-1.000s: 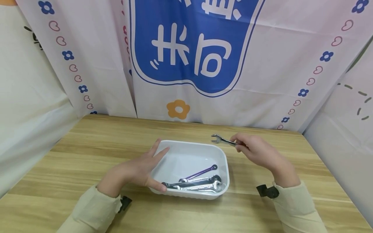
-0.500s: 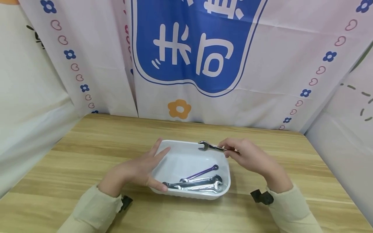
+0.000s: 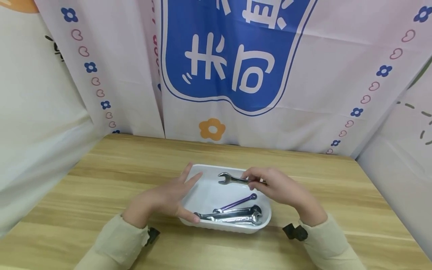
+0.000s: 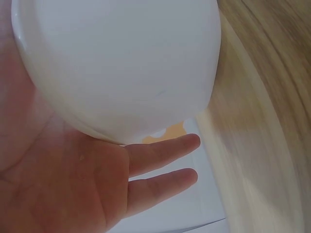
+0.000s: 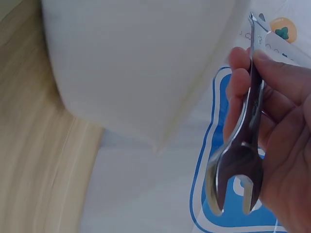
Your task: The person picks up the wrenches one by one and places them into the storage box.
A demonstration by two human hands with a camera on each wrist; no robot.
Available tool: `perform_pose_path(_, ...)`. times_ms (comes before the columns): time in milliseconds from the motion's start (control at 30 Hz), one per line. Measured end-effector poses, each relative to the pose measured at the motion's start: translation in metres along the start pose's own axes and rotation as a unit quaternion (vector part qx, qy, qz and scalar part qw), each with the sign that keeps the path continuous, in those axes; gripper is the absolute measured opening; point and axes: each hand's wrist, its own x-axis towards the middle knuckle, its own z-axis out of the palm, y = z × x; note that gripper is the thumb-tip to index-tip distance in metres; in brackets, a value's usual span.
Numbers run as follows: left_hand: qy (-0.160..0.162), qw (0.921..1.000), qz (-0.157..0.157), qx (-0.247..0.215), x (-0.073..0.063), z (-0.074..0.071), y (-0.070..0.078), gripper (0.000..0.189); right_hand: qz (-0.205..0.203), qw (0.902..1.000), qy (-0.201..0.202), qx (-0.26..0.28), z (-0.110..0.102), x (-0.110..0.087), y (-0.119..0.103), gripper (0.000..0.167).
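A silver open-end wrench (image 3: 233,179) is pinched between the thumb and fingers of my right hand (image 3: 275,185), over the far right part of a white plastic tray (image 3: 199,187). The right wrist view shows the wrench (image 5: 245,131) lying along those fingers, an open jaw at its near end. My left hand (image 3: 167,197) rests spread against the tray's left end, fingers straight; in the left wrist view that hand (image 4: 73,179) touches the tray's outer wall (image 4: 126,73). Inside the tray, a purple wrench (image 3: 236,203) lies beside several silver wrenches (image 3: 233,216) along the near side.
The tray stands on a wood-grain table (image 3: 101,180). A white printed cloth (image 3: 135,101) with a blue emblem hangs behind the table's back edge. More white cloth hangs at the left and right sides. Both wrists carry black straps.
My right hand has carried the wrench leftward and lower, from beyond the tray's far right corner to over its inside. The left hand keeps its place at the tray. The view has shifted slightly.
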Motion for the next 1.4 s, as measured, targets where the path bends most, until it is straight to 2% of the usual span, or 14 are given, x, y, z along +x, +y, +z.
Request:
perform_pose_path(433, 0.000, 0.9999, -0.012, -0.004, 0.004, 0.002, -0.001, 0.131, -0.019, 0.9968, -0.030, 0.072, 0.022, 0.032, 0.006, 0.021)
perform_pose_path(700, -0.001, 0.9999, -0.014, 0.010, 0.003, -0.001, 0.001, 0.131, 0.008, 0.9908, -0.051, 0.125, 0.037, 0.042, 0.016, 0.021)
perform_pose_path(833, 0.000, 0.9998, -0.013, 0.011, 0.002, -0.002, 0.002, 0.131, 0.037, 0.9862, -0.079, 0.140, 0.041, 0.044, 0.021, 0.020)
perform_pose_path(1000, 0.001, 0.9999, -0.013, 0.011, 0.002, -0.002, 0.002, 0.132, 0.068, 0.9841, -0.111, 0.120, 0.045, 0.045, 0.026, 0.020)
perform_pose_path(1400, 0.004, 0.9998, -0.011, 0.013, 0.002, 0.001, 0.001, 0.135, 0.062, 0.9878, -0.139, 0.033, 0.050, 0.049, 0.032, 0.022)
